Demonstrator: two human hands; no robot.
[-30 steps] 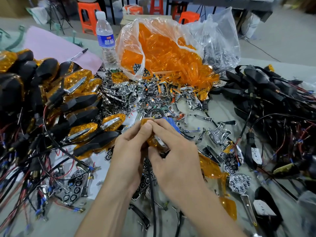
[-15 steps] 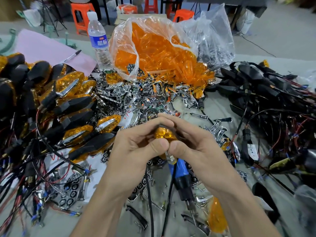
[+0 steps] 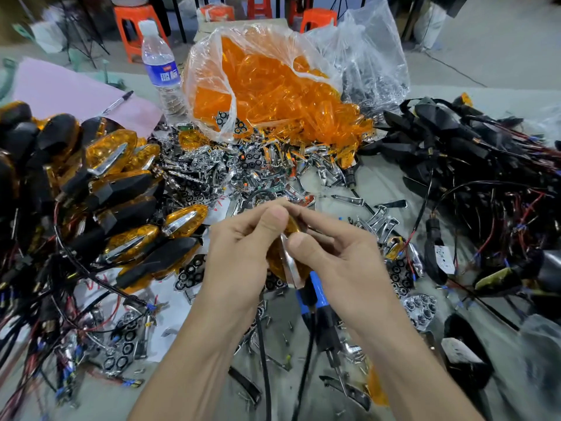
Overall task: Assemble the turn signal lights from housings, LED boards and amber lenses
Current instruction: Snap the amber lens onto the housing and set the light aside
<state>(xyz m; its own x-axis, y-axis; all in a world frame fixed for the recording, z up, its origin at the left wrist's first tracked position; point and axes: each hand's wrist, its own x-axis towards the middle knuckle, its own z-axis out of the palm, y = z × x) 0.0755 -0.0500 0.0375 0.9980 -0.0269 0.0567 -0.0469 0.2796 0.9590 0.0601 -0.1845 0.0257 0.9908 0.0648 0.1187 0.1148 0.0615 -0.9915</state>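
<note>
My left hand (image 3: 239, 253) and my right hand (image 3: 340, 256) meet at the middle of the table and both pinch one amber turn signal lens (image 3: 280, 262) with a chrome strip down its face. A blue-handled screwdriver (image 3: 315, 302) hangs below the right hand, partly hidden by it. Assembled amber lights with black housings (image 3: 121, 189) are piled at the left. A clear bag of loose amber lenses (image 3: 267, 83) stands at the back. Black housings with wires (image 3: 473, 153) lie in a heap at the right. Chrome reflectors and LED boards (image 3: 236, 168) are scattered across the middle.
A water bottle (image 3: 161, 68) stands behind the parts, left of the bag. A pink sheet with a marker (image 3: 60, 86) lies at the back left. A second clear bag of chrome parts (image 3: 373, 71) sits at the back right. Orange stools (image 3: 133, 25) stand beyond the table.
The lens has turned in my fingers, so its chrome strip now points down toward me. The screwdriver has swung from above my right hand to below it.
</note>
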